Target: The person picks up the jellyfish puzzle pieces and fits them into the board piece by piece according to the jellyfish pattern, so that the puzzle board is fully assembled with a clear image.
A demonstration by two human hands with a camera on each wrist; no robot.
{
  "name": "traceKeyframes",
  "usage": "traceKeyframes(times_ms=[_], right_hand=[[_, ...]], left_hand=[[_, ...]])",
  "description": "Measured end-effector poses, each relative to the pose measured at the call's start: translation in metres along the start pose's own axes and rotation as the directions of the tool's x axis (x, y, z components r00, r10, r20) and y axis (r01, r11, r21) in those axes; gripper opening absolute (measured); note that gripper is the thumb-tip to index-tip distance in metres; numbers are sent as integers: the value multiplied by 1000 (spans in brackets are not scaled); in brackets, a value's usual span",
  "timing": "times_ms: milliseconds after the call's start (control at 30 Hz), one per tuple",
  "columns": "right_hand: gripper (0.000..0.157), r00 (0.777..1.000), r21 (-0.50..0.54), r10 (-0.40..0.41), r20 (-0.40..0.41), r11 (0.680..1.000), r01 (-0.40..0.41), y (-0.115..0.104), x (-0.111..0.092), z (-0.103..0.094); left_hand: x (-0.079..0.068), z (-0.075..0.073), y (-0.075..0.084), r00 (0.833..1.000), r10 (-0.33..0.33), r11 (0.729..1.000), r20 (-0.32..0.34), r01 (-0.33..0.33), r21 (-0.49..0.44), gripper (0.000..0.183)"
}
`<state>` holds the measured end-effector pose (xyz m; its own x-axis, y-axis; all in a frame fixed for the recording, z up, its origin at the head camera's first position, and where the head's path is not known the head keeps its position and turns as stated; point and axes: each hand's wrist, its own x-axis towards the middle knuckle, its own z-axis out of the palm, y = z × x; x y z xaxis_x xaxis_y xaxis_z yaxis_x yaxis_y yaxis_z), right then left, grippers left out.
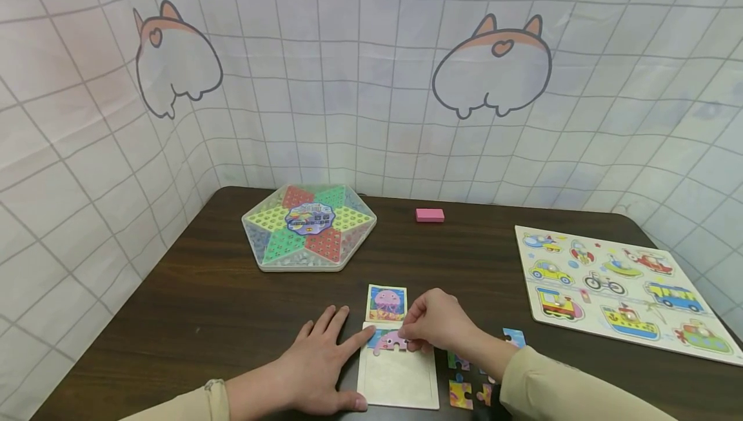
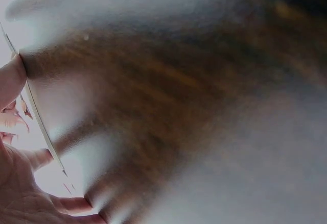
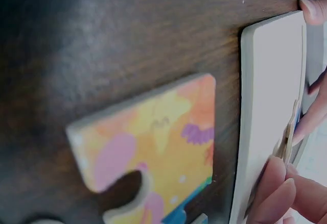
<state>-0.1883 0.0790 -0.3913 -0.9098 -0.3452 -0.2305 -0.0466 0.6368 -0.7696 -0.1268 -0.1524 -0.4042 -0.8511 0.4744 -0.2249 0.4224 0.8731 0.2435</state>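
A small white puzzle board point(image 1: 397, 382) lies on the table, with a pink jellyfish picture point(image 1: 387, 302) on its top section. Pink-and-blue puzzle pieces point(image 1: 383, 340) occupy the upper end of its recess. My left hand point(image 1: 316, 369) is spread along the board's left side, index fingertip on the left piece and thumb by the lower left edge. At the upper right of the recess, my right hand point(image 1: 438, 325) pinches a puzzle piece between thumb and fingers, which mostly cover it. In the right wrist view, that piece point(image 3: 287, 137) appears edge-on, tilted against the board.
Several loose puzzle pieces point(image 1: 461, 394) lie right of the board, partly under my right forearm. A vehicle peg puzzle point(image 1: 615, 292) rests at the right. Further back are a hexagonal board-game box point(image 1: 309, 227) and a pink block point(image 1: 429, 215), before a grid-patterned curtain point(image 1: 360, 86).
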Motion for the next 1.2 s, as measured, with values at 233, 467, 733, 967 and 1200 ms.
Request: traceKeyframes(times_ms=[233, 467, 733, 967, 1200], right_hand=[[21, 999, -87, -7, -36, 996, 4, -3, -1, 1], [24, 997, -111, -66, -51, 992, 60, 0, -2, 5], [28, 994, -155, -91, -54, 985, 82, -1, -1, 7], [32, 988, -268, -145, -57, 955, 125, -5, 2, 9], [31, 990, -236, -140, -32, 963, 129, -4, 1, 5]], left_hand=[[0, 0, 0, 1000, 0, 1000, -3, 0, -9, 96], [0, 0, 1, 1000, 2, 1000, -8, -2, -17, 96], [-1, 0, 0, 1000, 13, 1000, -4, -13, -22, 95], [0, 1, -1, 1000, 23, 999, -2, -23, -26, 95], [0, 1, -1, 1000, 28, 999, -10, -28, -24, 95]])
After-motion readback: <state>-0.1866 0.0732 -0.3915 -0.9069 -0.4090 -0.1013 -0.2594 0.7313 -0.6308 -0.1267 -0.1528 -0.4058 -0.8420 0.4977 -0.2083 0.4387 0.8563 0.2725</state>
